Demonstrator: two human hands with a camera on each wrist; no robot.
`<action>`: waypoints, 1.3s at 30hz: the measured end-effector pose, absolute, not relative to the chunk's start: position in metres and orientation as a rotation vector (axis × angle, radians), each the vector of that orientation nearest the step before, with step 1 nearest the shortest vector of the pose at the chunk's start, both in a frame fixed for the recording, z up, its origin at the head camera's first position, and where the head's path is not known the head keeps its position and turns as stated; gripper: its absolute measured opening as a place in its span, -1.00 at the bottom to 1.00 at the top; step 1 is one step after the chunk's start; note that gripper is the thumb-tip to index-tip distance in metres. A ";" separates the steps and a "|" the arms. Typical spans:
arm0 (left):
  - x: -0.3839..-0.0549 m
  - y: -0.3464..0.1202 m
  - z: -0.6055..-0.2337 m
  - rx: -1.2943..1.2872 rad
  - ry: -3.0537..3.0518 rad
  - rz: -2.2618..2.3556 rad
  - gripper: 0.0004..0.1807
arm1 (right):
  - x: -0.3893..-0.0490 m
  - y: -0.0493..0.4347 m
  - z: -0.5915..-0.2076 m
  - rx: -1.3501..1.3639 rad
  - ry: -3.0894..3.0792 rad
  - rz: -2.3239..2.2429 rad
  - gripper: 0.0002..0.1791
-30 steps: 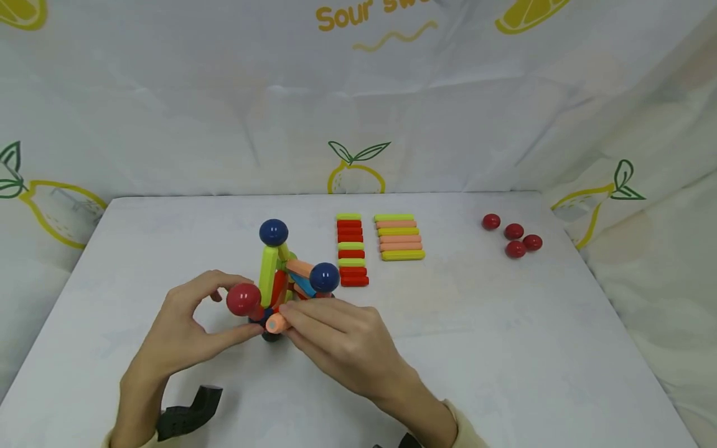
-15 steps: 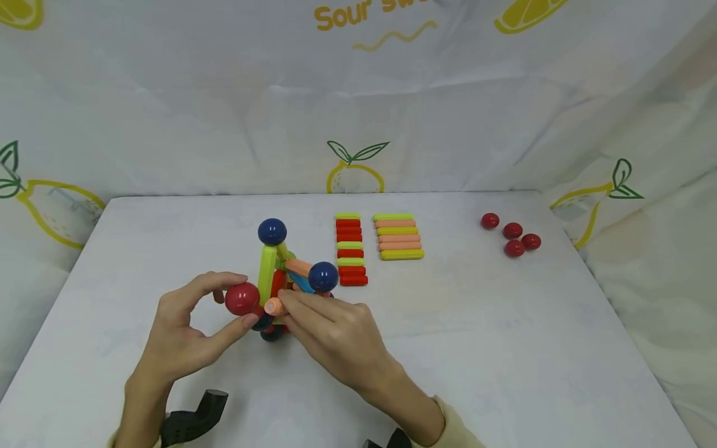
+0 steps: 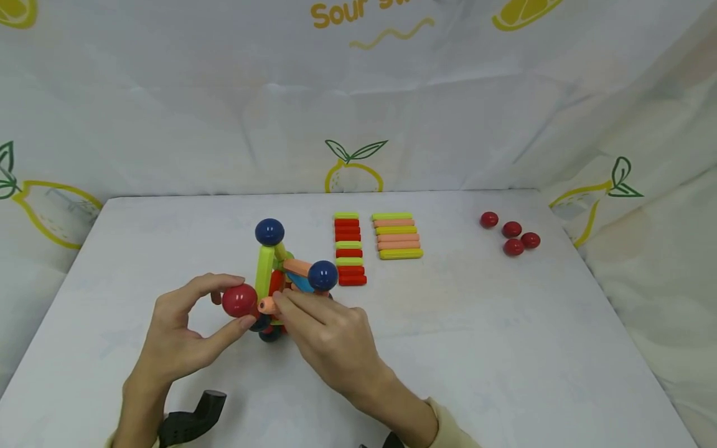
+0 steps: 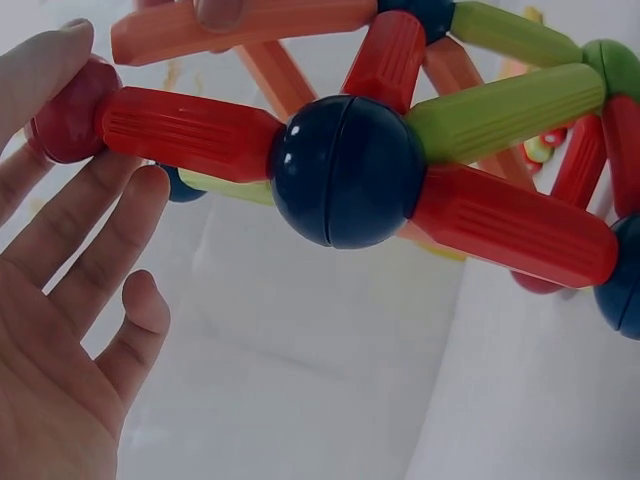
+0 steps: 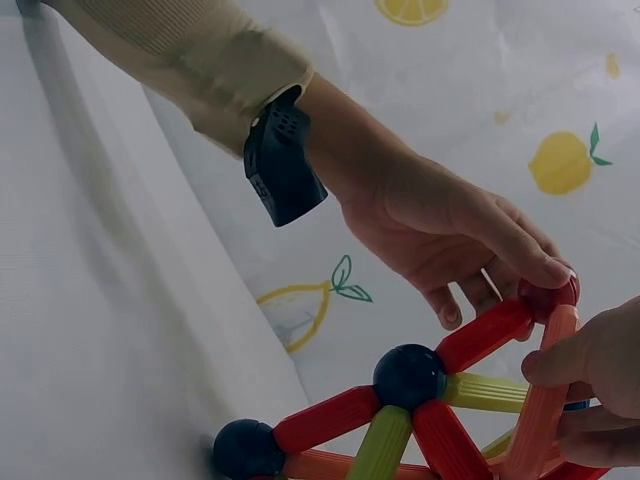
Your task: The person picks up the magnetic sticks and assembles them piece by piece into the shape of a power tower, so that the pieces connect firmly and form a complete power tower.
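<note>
My left hand (image 3: 182, 330) grips a glossy red ball (image 3: 239, 300) between thumb and fingers, at the near left of a magnetic stick-and-ball structure. In the left wrist view, a red stick (image 4: 190, 130) joins that ball to a navy ball (image 4: 348, 170). My right hand (image 3: 330, 339) pinches an orange magnetic stick (image 5: 540, 410); its upper end meets the red ball in the right wrist view, and its other end runs toward another navy ball in the left wrist view. The structure's lime stick (image 3: 265, 274) and blue balls rise beyond my hands, and my right fingers hide part of its middle.
Beyond the structure lie two columns of loose sticks, one with red sticks (image 3: 351, 271) among lime ones, the other with yellow sticks (image 3: 400, 254) among orange and lime. Several red balls (image 3: 513, 247) sit at the back right. A lemon-print cloth (image 3: 448, 124) hangs behind the table.
The right hand has carried the orange stick's near end up and left to the red ball. The left thumb has moved up close to the ball, which has shifted slightly left.
</note>
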State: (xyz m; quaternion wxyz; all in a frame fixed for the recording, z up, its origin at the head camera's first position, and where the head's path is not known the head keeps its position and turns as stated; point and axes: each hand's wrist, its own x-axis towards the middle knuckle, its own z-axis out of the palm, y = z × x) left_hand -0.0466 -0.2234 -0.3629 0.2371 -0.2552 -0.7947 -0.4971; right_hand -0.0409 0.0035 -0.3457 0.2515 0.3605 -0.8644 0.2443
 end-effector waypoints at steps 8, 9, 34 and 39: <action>-0.046 -0.225 -0.363 -0.704 -2.195 -1.367 -0.48 | -0.038 -0.003 -0.346 0.902 -2.375 0.744 -0.62; -0.046 -0.225 -0.364 -0.709 -2.182 -1.368 -0.49 | -0.038 -0.004 -0.346 0.896 -2.377 0.751 -0.62; -0.049 -0.226 -0.362 -0.656 -2.403 -1.186 -0.29 | -0.069 0.064 -0.321 0.785 -2.443 1.498 -0.37; -0.051 -0.226 -0.363 -0.662 -2.416 -1.179 -0.32 | -0.073 0.060 -0.326 0.913 -2.536 1.535 -0.45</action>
